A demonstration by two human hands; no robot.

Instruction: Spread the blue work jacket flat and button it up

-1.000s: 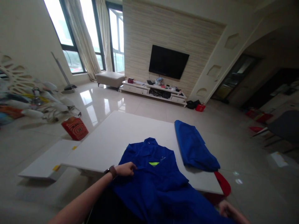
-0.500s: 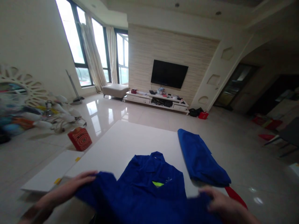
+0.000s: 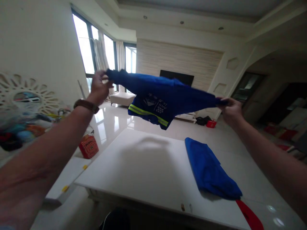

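A blue work jacket with a yellow-green reflective stripe and white printing is stretched out in the air above the white table. My left hand, below which a brown wristband shows, pinches one end of it at the upper left. At the other end, my right hand grips a corner of the cloth. The collar hangs out of sight behind the spread fabric. A folded blue garment lies on the table's right side, apart from both hands.
A red strip sticks out under the folded garment at the table's right edge. Two small objects lie near the front edge. Left of the table stand a red patterned box and a low white panel with yellow pieces.
Both hands have risen and moved forward, lifting the jacket off the table into the air. Its printed, striped side now shows. The folded garment has stayed in place.
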